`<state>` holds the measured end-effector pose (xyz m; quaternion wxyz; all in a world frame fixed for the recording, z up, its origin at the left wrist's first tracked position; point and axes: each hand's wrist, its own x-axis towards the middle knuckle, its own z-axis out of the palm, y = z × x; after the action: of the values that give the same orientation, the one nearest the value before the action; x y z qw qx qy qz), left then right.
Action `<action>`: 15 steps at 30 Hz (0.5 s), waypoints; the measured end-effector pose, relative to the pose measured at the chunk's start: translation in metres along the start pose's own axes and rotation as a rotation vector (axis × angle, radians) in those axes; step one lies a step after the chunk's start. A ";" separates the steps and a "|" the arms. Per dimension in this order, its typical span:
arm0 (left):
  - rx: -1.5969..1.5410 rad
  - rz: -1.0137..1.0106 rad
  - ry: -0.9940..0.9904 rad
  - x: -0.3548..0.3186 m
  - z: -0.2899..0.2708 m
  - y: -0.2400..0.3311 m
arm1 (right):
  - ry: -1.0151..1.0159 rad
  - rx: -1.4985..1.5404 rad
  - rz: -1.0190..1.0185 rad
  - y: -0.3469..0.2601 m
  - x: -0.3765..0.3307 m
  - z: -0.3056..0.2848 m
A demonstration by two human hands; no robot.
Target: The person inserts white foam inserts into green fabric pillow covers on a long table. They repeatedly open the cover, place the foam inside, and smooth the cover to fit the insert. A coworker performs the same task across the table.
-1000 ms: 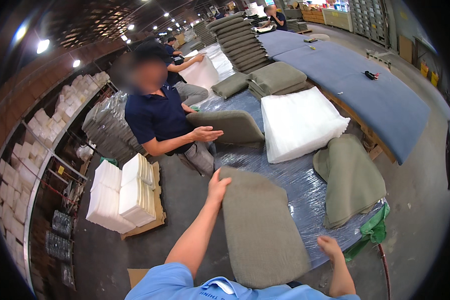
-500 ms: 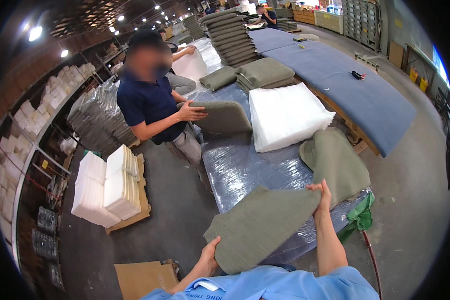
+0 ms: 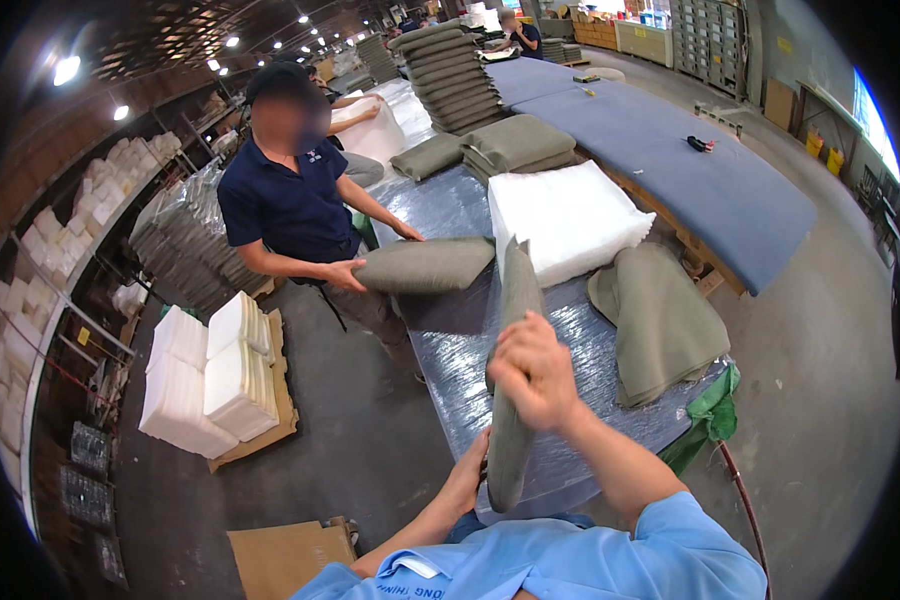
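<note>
Right grip [image 3: 536,372] around olive fabric [image 3: 511,455]

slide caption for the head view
Left hand and right hand hold a long olive-green fabric piece over a plastic-covered table.
</note>
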<state>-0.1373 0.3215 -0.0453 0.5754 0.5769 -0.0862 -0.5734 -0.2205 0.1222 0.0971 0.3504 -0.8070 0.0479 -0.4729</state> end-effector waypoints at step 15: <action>0.342 0.588 -0.068 -0.044 0.032 0.088 | 0.292 0.139 0.550 0.099 -0.048 0.097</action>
<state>-0.1268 0.3080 0.0571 0.6079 0.5959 -0.3628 -0.3790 -0.1442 0.1186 -0.0281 0.5089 -0.6616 0.2814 -0.4734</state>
